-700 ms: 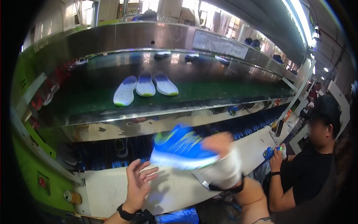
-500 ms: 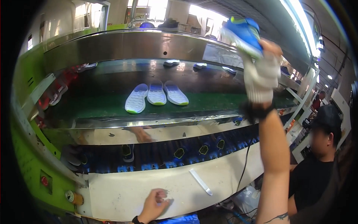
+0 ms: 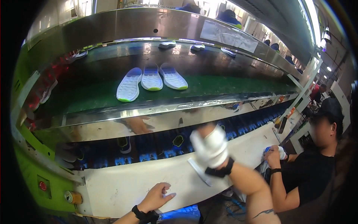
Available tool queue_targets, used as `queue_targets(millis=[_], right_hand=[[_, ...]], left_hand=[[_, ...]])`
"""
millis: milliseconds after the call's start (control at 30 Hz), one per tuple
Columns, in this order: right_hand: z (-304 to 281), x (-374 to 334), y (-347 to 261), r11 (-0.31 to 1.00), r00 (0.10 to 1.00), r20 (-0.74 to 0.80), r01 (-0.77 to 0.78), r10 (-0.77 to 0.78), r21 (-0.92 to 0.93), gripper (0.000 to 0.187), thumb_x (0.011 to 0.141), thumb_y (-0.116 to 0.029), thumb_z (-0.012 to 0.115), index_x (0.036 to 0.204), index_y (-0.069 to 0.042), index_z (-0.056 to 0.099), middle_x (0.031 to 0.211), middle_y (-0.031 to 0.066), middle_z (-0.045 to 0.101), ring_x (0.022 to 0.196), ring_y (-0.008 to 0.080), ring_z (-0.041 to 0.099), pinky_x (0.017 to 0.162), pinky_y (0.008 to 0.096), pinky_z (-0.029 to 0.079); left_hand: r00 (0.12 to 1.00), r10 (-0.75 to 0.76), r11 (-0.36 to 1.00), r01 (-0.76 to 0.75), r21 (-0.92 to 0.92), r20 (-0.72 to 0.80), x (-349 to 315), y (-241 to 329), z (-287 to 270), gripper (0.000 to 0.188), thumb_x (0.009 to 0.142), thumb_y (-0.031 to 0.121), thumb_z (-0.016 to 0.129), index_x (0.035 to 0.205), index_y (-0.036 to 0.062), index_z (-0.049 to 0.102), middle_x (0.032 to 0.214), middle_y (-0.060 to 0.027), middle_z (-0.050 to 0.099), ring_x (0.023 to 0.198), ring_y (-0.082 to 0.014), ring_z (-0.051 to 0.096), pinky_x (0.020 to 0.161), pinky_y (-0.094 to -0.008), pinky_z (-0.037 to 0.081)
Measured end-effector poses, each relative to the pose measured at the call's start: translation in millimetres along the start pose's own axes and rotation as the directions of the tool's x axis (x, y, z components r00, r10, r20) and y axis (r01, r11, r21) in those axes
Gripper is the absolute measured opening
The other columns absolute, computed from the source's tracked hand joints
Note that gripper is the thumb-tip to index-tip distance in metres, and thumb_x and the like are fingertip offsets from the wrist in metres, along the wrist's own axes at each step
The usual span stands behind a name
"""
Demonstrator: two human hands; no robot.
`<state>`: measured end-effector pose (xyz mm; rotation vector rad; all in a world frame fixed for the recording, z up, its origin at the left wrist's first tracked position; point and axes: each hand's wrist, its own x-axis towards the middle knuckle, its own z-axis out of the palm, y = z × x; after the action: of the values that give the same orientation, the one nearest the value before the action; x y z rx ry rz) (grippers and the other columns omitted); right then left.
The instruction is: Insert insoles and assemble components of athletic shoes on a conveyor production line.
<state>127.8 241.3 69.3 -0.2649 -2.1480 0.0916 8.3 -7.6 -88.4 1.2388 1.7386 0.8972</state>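
Note:
My left hand (image 3: 158,195), bare and with a dark band at the wrist, rests at the front edge of the white ledge (image 3: 112,190). Its thumb stands apart from loosely curled fingers, and it holds nothing. My right hand (image 3: 210,145), in a white glove with bare fingertips, reaches over the lower row of shoes. Motion blurs its fingers, so its grip cannot be made out. Close to it are a blue shoe (image 3: 178,140) with a green-edged opening and a long white strip-like tool (image 3: 198,171) on the ledge. Another shoe (image 3: 125,145) sits further left.
Three white soles (image 3: 151,78) with green ends lie on the green belt (image 3: 209,86) above. Dark shoes (image 3: 229,18) stand on the top level. A can (image 3: 73,197) is at the left, by a red button (image 3: 43,185). A co-worker (image 3: 309,168) handles something at the right.
My right hand has come down from high on the right, where it held up a blue shoe, to the lower row. That shoe no longer shows in it. My left hand has shifted slightly right.

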Motion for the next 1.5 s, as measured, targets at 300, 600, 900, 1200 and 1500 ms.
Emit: queue_targets(millis=[300, 600, 900, 1200, 1500], right_hand=[[115, -131, 193, 0.029, -0.052, 0.157, -0.88, 0.986, -0.474, 0.087, 0.069, -0.042, 0.084, 0.135, 0.0, 0.047, 0.132, 0.0253, 0.061, 0.119, 0.0368, 0.063, 0.099, 0.0443, 0.052], [55, -81, 14, -0.325, 0.505, 0.821, -0.755, 0.267, 0.569, 0.058, 0.087, -0.023, 0.074, 0.135, 0.0, 0.053, 0.115, 0.0096, 0.067, 0.099, 0.0182, 0.067, 0.085, 0.0326, 0.055], [7, 12, -91, 0.739, 0.558, 0.821, -0.602, 0.119, 0.302, 0.061, 0.085, -0.026, 0.077, 0.136, -0.002, 0.052, 0.119, 0.0148, 0.066, 0.108, 0.0258, 0.065, 0.091, 0.0382, 0.052], [27, 189, -18, 0.883, 0.68, 0.706, 0.186, 0.201, -0.43, 0.032, 0.094, -0.03, 0.059, 0.114, -0.007, 0.069, 0.112, 0.0208, 0.068, 0.108, 0.037, 0.066, 0.091, 0.0489, 0.052], [-35, 143, 49, 0.781, 0.768, 0.613, 0.265, 0.183, -0.565, 0.018, 0.096, -0.018, 0.055, 0.104, -0.003, 0.06, 0.099, 0.0226, 0.066, 0.094, 0.0437, 0.064, 0.078, 0.0521, 0.05]], left_hand=[[1.0, 0.013, 1.0, -0.013, -0.008, 0.0, -12, 4, 6, 0.049, 0.089, 0.037, 0.074, 0.117, 0.001, 0.059, 0.115, -0.0182, 0.056, 0.101, -0.0252, 0.059, 0.086, -0.0339, 0.051], [0.978, 0.042, 0.842, -0.146, -0.52, -0.206, -6, -30, -14, 0.058, 0.089, 0.014, 0.075, 0.136, 0.0009, 0.044, 0.122, -0.0168, 0.057, 0.11, -0.0203, 0.059, 0.091, -0.0337, 0.052], [0.864, 0.034, 0.495, -0.451, -0.742, -0.503, -57, 5, -32, 0.058, 0.073, -0.002, 0.085, 0.118, 0.0022, 0.048, 0.102, -0.0114, 0.062, 0.097, -0.0185, 0.065, 0.092, -0.0327, 0.054], [0.812, 0.281, 0.93, -0.362, -0.064, -0.511, -94, 2, -8, 0.05, 0.08, 0.018, 0.084, 0.124, 0.0068, 0.064, 0.103, -0.0113, 0.054, 0.097, -0.0237, 0.055, 0.086, -0.0328, 0.049], [0.837, 0.33, 0.802, -0.493, -0.337, -0.437, -94, -8, -11, 0.042, 0.091, 0.006, 0.067, 0.126, 0.0053, 0.045, 0.132, -0.0176, 0.058, 0.118, -0.0318, 0.059, 0.101, -0.0401, 0.047]])
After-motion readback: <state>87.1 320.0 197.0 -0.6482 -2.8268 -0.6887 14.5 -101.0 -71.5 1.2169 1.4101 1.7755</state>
